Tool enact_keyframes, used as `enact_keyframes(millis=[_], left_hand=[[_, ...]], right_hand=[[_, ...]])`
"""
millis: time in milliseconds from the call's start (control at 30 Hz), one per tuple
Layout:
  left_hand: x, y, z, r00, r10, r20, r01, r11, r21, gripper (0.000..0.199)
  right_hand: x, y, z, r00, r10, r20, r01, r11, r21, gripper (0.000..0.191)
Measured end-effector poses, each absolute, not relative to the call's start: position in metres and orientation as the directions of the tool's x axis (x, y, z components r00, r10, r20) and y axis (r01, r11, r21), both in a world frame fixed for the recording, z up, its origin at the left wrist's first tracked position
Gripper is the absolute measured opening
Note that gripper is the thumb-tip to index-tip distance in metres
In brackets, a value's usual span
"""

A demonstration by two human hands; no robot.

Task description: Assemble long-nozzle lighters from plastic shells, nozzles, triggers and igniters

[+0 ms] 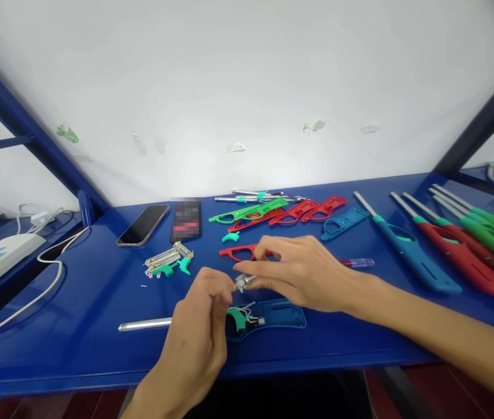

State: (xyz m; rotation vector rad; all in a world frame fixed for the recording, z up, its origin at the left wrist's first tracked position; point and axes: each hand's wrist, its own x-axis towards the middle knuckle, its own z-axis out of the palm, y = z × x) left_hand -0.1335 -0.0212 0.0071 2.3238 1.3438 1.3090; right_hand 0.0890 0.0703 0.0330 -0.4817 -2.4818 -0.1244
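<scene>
Above an opened blue lighter shell (284, 317), my two hands meet at a small clear and metal lighter part (242, 283). My right hand (303, 270) pinches this part from the right. My left hand (201, 326) has its fingertips pressed together at the part's left end; whether they grip the part or a wire on it is hard to see. A green trigger (237, 319) and pale wires lie in the blue shell, and a silver lighter tube (146, 324) runs out leftward beneath my left hand. Behind my right fingers lies a red half shell (238, 252), partly hidden.
Several whole lighters (421, 256) lie at the right. Loose half shells (255, 212) and metal tubes (255, 195) spread along the back. To the left are clear lighter tanks (163, 259), green triggers (184, 265), a phone (143, 225) and a dark packet (186, 220). A screwdriver (360, 263) lies behind my right wrist.
</scene>
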Motion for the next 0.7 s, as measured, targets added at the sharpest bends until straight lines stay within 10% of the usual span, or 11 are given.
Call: enact_keyframes(millis=[167,700], left_hand=[[-0.136,-0.026,0.017,0.085,0.793,0.603,0.756,-0.446,0.480,0.023],[-0.135,0.000,0.040,0.456,0.875,0.160,0.831,-0.483,0.275,0.017]], right_hand=[[0.097,0.076,0.042,-0.660,0.401,0.636,0.395,0.905,-0.160,0.030],[0.101,0.062,0.026,-0.548,0.535,0.643,0.462,0.834,-0.300,0.037]])
